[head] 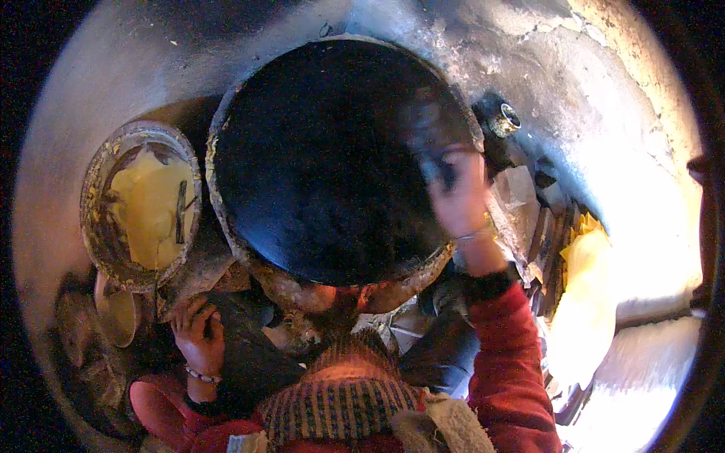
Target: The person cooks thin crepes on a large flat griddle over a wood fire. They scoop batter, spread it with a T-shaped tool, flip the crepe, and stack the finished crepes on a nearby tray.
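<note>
A large round black griddle [340,170] on a clay stove fills the middle of the view, and a reddish glow shows at the stove's mouth [345,297]. My right hand [461,192], blurred, is over the griddle's right edge. Its fingers are around something dark and blurred that I cannot name. My left hand [198,331] rests near my lap at the lower left, fingers curled, with nothing plainly seen in it. Just above that hand stands a round, crusted container [90,209] of yellowish batter [150,209], with a thin dark stick [180,212] at its right side.
A small open tin [510,115] stands behind the griddle's right edge. Torn cardboard [515,198] and sticks lie to the right, beside a yellow-white bag [586,300]. A shallow round dish [118,311] leans below the batter container. A pale wall curves around the back.
</note>
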Action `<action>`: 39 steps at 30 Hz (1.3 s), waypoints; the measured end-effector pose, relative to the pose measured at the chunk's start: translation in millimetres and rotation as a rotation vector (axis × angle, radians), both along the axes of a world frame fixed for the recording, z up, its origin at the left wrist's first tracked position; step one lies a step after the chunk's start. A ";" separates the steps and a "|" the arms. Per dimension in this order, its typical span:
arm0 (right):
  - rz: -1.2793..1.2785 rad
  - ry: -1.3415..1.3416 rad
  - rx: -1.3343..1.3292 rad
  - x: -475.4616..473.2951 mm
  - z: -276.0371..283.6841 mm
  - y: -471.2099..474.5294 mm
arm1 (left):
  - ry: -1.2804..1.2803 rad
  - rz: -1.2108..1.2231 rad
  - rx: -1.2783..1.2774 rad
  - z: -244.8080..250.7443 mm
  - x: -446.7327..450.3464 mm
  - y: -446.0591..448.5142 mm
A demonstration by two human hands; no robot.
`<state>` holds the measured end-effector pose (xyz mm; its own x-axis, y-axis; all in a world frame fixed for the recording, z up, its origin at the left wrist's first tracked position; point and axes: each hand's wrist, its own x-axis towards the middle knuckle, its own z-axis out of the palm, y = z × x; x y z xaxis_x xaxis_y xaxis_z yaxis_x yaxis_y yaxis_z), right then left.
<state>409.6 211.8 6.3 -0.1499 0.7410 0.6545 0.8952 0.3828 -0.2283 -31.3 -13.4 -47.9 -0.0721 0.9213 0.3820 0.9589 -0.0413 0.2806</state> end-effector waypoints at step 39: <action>-0.041 -0.369 -0.408 -109.5 -22.4 180.8 | -0.132 -0.088 -0.037 13.3 -26.1 7.5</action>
<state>300.0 392.6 -16.0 -0.2803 0.9338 0.2226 0.9563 0.2917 -0.0193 -57.4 -5.9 -34.6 -0.0372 0.9397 0.3400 0.9069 -0.1112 0.4065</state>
